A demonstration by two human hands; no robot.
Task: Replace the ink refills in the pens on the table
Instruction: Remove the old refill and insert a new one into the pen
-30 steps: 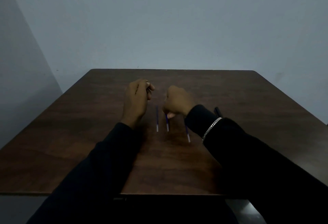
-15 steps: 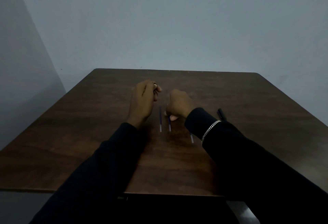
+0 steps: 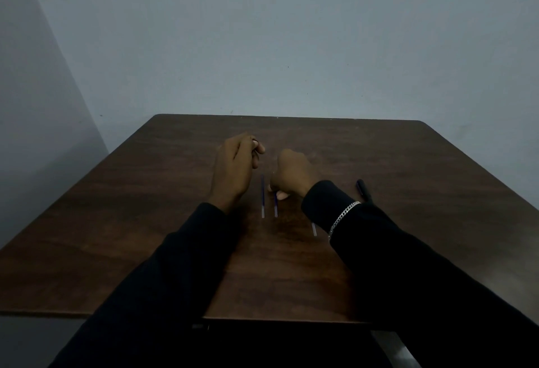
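Dim wooden table [image 3: 408, 163]: right hand [image 3: 291, 175] pinches middle refill [image 3: 275, 208]; lift it level toward the pen part [image 3: 255, 147] left hand [image 3: 233, 166] grips.

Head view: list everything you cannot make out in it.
All in the head view:
1. The small dark thing pinched by the left hand: too small and dim to identify.
2. The middle refill: far end hidden under the right hand; its grip cannot be judged.
3. The right refill: mostly behind the right sleeve.
4. The black pen: near end behind that sleeve.
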